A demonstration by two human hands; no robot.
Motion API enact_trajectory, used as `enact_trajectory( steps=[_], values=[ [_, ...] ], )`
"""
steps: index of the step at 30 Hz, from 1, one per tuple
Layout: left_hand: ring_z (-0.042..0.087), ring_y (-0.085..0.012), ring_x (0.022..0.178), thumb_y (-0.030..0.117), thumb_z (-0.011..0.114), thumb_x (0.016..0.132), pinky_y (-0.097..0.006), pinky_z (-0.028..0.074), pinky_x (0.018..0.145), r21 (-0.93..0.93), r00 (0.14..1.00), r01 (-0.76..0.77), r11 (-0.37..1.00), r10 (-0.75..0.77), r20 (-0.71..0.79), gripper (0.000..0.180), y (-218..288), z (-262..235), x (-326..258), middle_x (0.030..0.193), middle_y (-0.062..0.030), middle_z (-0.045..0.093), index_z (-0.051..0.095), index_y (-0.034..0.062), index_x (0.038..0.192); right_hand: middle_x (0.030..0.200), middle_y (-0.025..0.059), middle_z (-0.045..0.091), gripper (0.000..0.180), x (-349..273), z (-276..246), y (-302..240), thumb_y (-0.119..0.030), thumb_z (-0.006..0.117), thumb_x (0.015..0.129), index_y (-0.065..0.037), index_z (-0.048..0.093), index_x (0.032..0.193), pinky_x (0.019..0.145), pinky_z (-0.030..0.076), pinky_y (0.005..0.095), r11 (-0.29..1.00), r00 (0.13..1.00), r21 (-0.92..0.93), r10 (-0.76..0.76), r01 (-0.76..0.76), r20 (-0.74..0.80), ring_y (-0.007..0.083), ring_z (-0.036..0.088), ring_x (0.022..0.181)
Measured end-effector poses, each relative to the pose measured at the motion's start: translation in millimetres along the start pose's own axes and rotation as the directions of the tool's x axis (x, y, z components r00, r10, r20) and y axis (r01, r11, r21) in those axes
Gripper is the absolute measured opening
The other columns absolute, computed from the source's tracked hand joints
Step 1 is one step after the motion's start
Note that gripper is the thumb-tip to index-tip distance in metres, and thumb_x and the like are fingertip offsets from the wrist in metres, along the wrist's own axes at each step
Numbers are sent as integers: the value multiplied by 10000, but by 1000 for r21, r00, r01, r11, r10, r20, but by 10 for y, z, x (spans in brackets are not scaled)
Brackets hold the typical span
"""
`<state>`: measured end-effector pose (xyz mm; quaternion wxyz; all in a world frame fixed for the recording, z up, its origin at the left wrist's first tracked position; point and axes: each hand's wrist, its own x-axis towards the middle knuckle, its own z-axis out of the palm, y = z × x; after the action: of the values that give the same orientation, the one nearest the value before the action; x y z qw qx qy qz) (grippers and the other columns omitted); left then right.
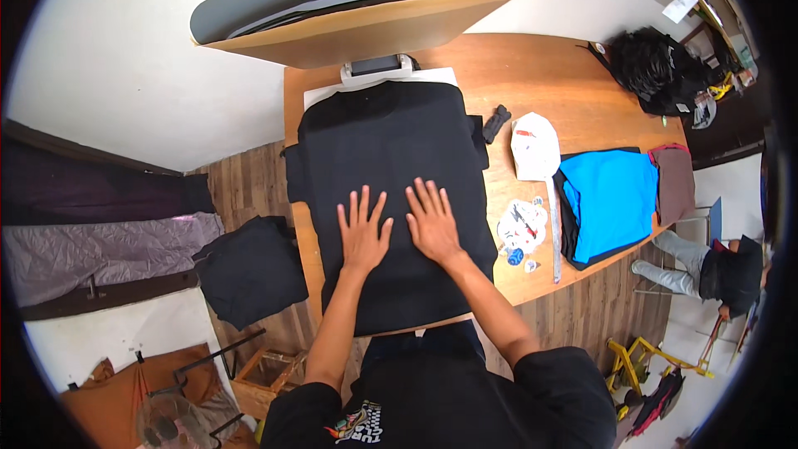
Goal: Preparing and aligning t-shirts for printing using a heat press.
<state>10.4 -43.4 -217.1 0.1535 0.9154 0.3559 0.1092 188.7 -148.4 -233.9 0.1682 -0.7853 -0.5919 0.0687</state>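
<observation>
The left hand [362, 233] and right hand [432, 220] rest palm down on the black shirt [391, 283], fingers spread and pointing away from the body, thumbs turned inward, forearms extended. The shirt lies spread out on the desk [532, 66], its collar end nearest the raised press lid [366, 21]. A black bag [652, 66] sits at the far right corner, its contents indeterminable.

Garment workshop, apparently: heat press [374, 27] raised above black shirt [386, 145], folded clothes [611, 199] on wooden table [519, 66].
</observation>
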Motion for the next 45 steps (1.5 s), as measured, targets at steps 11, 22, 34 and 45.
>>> enact_trajectory(
  steps=[11, 22, 34, 45],
  values=[
    [176, -402, 1613, 404, 467, 1124, -519, 190, 1290, -329, 941, 336, 882, -329, 78, 649, -590, -62, -925, 1763, -178, 151, 287, 118, 1677, 1566, 276, 495, 582, -712, -106, 860, -323, 389, 1145, 35, 353, 1603, 1238, 327, 414, 568, 694, 643, 716, -515, -76, 407, 446, 1487],
    [248, -417, 1583, 486, 415, 1124, -522, 239, 1274, -452, 904, 355, 818, -423, -56, 662, -521, 18, -1118, 1738, -197, 210, 276, 162, 1685, 869, 59, 652, 218, -1069, -59, 932, -217, 686, 1049, -16, 644, 973, 699, 490, 302, 520, 619, 646, 780, -558, -94, 133, 569, 753],
    [333, -449, 1537, 409, 473, 1117, -516, 332, 1224, -420, 897, 348, 838, -428, -112, 617, -491, 30, -1086, 1708, -222, 272, 335, 154, 1662, 730, -8, 573, 226, -1287, -155, 1025, -210, 725, 1029, -1, 669, 963, 610, 403, 256, 437, 640, 731, 769, -524, -1, 62, 473, 683],
    [324, -443, 1543, 422, 475, 1115, -521, 312, 1234, -412, 895, 346, 843, -428, -123, 621, -529, 83, -1093, 1707, -219, 277, 345, 149, 1657, 1433, 227, 577, 362, -899, -455, 886, -137, 533, 1043, -29, 632, 1374, 1125, 398, 506, 905, 849, 309, 395, -294, -351, 400, 538, 1318]
  ],
)
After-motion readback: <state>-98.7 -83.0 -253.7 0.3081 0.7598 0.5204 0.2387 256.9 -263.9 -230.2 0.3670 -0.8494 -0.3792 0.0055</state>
